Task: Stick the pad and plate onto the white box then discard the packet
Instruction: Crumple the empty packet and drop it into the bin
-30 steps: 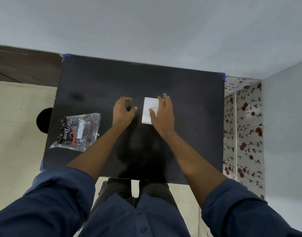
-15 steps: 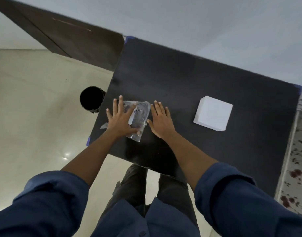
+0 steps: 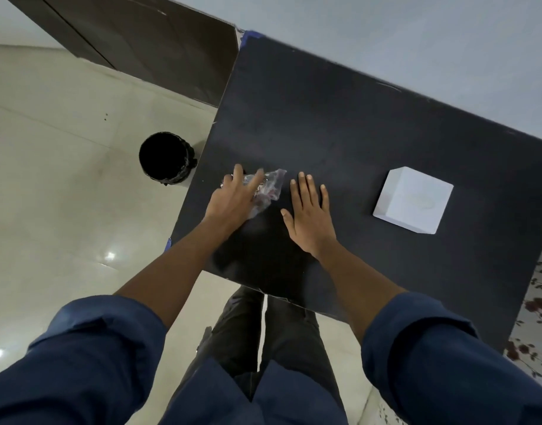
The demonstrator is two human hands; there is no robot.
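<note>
The clear plastic packet (image 3: 269, 188) lies crumpled near the left edge of the black table (image 3: 355, 133). My left hand (image 3: 233, 200) is on top of it, fingers curling around the plastic. To the right of the packet, my right hand (image 3: 311, 216) hovers flat with its fingers spread and holds nothing. The white box (image 3: 412, 207) stands on the right part of the table, apart from both hands, with a faint round shape on its top face.
A black bin (image 3: 165, 159) stands on the pale tiled floor just left of the table. A dark wooden panel (image 3: 141, 47) runs behind it. Floral wallpaper (image 3: 533, 317) shows at the far right. My legs stand under the table's near edge.
My left hand has gathered the packet, which now looks bunched instead of flat. My right hand has drawn away from the packet. The view has shifted left since one second ago.
</note>
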